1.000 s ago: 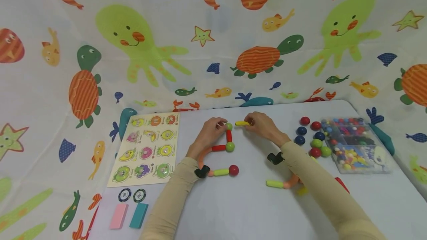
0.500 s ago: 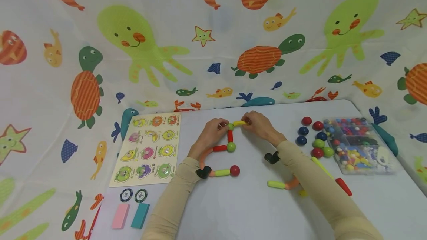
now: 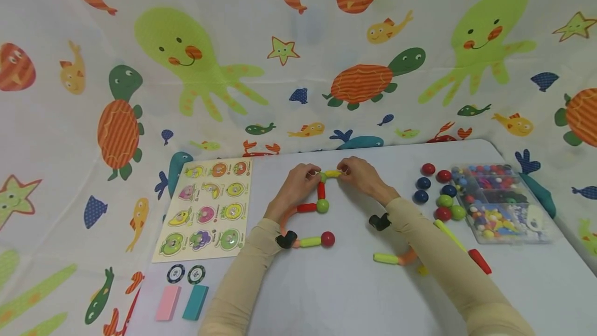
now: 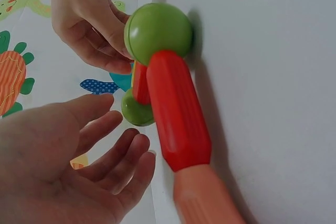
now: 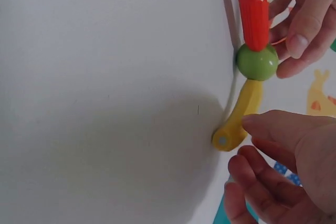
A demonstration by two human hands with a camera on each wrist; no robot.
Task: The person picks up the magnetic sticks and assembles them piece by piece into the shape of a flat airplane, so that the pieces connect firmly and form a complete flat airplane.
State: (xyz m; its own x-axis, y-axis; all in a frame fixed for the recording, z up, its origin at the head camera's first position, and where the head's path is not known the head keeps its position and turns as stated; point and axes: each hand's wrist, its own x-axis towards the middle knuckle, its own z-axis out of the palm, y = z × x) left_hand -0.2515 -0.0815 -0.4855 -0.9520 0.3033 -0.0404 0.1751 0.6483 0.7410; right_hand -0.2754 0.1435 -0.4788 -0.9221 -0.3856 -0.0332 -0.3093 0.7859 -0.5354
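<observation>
A chain of toy building sticks and balls lies on the white table. In the head view, a red stick [image 3: 322,190] links a near green ball [image 3: 323,206] to a far green ball [image 3: 322,177]. A curved yellow stick [image 5: 243,109] meets the far ball at one end; its other end shows a small grey disc. My right hand [image 3: 361,174] pinches this stick, thumb against its side. My left hand [image 3: 300,183] is beside the far ball, its fingers [image 4: 128,153] loosely bent with nothing between them. Another red stick [image 4: 178,109] joins an orange curved piece [image 4: 207,195].
A light green stick [image 3: 310,241] ends in a red ball [image 3: 328,239]. Loose sticks lie under the right forearm, including a red one [image 3: 480,262]. Several balls sit near a divided bead box [image 3: 536,238]. At left are a fruit puzzle board [image 3: 160,242], two chips and two blocks.
My right hand has brought the yellow stick leftward to the far green ball. The stick's curve has since turned and looks flatter. My left hand has stayed nearly in place.
</observation>
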